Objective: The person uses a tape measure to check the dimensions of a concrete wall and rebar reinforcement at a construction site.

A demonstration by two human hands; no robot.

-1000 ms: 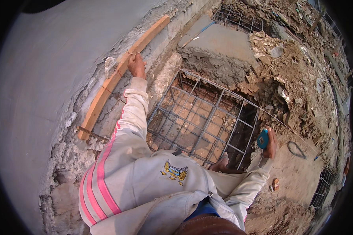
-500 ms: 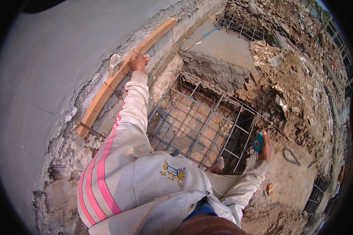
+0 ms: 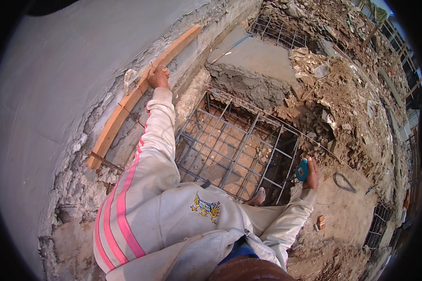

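My left hand [image 3: 158, 77] is closed against the side of a long wooden beam [image 3: 122, 112], which stands along the edge of a grey plastered surface. Thin wire ties wrap round the beam, one just above my fingers. Whatever lies inside that fist is hidden, though a fine strand shows beside it. Low on the right, my right hand [image 3: 311, 173] is wrapped round a teal rounded case [image 3: 302, 170] that looks like a tape measure. A steel rebar cage [image 3: 239, 145] sits in a pit between my arms.
A clear plastic bag [image 3: 130, 78] hangs by the beam. A taut string [image 3: 333, 153] crosses the pit's far edge. Beyond lie a concrete block [image 3: 262, 58], a blue-ended rod [image 3: 232, 48], and rubble. A black loop [image 3: 344, 182] and an orange-brown piece [image 3: 320, 223] lie at right.
The whole view has shifted, so the scene sits slightly further left and lower. My left hand stays at the beam, and my right hand keeps the teal case.
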